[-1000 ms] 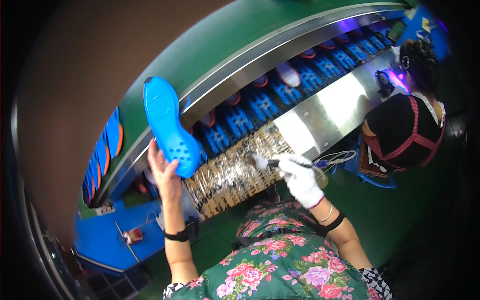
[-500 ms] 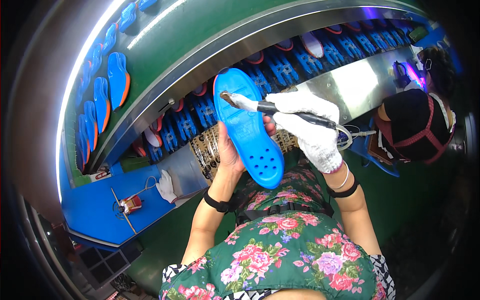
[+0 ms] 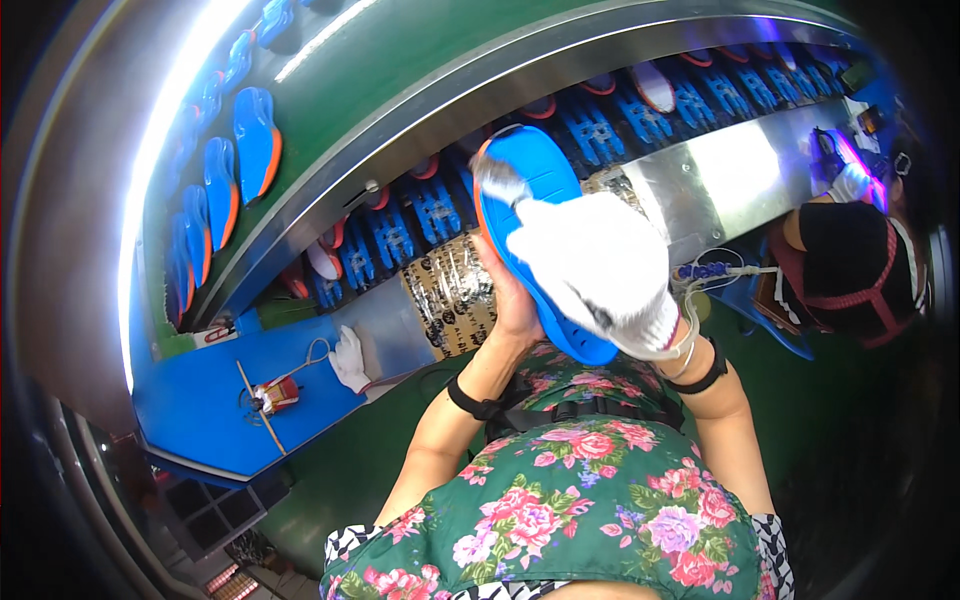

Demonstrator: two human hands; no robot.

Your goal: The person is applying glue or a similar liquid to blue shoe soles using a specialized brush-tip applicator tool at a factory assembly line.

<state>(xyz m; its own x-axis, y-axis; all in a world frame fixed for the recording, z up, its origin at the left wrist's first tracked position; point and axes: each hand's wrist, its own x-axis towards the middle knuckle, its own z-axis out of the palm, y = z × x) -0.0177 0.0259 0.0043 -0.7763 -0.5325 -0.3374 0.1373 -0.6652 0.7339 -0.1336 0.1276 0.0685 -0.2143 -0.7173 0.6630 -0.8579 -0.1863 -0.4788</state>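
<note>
My bare left hand (image 3: 514, 305) is wrapped around the left side of a blue shoe sole (image 3: 550, 165), which has an orange edge and stands out in front of me with its broad end far. My right hand (image 3: 595, 260), in a white knitted glove, is closed on a brush (image 3: 502, 185). Its bristles, blurred by motion, lie against the left rim of the sole's far end. The glove hides the brush handle and much of the sole's middle. A thin pale tube (image 3: 690, 300) hangs by my right wrist.
Ahead runs a row of blue holders (image 3: 437, 210). Several blue-orange soles (image 3: 258, 140) lie on the green belt at upper left. On the blue table (image 3: 185, 400) are a red tin (image 3: 280, 396) with a stick and a white glove (image 3: 348, 360). A co-worker (image 3: 845, 250) sits at right.
The brush has moved from the sole's upper face to its left rim, and my right hand has rolled over the sole. Sole and both hands sit a little farther right in the picture.
</note>
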